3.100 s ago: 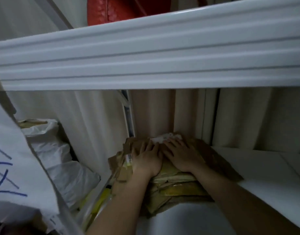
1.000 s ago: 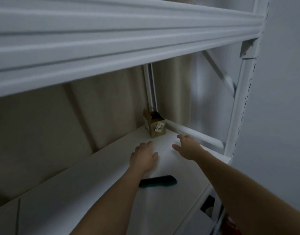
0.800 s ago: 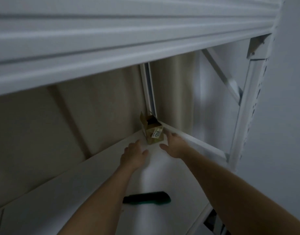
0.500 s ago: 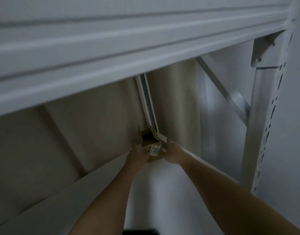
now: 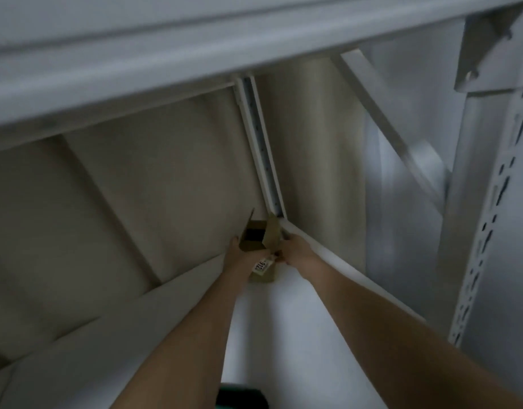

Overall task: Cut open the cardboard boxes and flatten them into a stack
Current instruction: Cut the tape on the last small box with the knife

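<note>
Cardboard, brown and small, the open-topped box stood in the far corner of the white shelf, its flaps up and a white label on its near face. I saw the left hand wrapped against its left side and the right hand gripping its right side. At the bottom edge lay a dark green-black tool, well apart from both hands
</note>
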